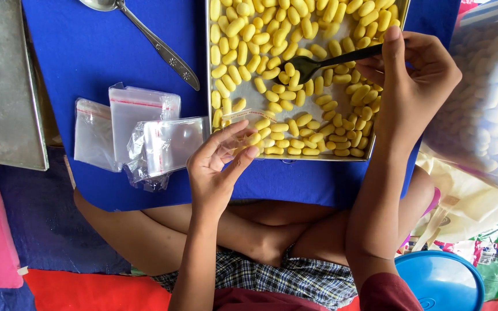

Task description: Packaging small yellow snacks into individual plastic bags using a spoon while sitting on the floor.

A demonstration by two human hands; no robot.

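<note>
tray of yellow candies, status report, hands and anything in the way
Left hand pinching open small clear bag. Right hand holds black spoon in candies on tray. Nothing blocking.

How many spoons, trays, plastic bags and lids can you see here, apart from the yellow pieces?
Spoons: 2, a black spoon in the right hand and a metal spoon on the blue table.
Trays: 1, the metal tray of yellow pieces.
Clear plastic bags: 4, one in the left hand, three in the pile.
Lids: 1, a blue lid.
Total: 8
</note>
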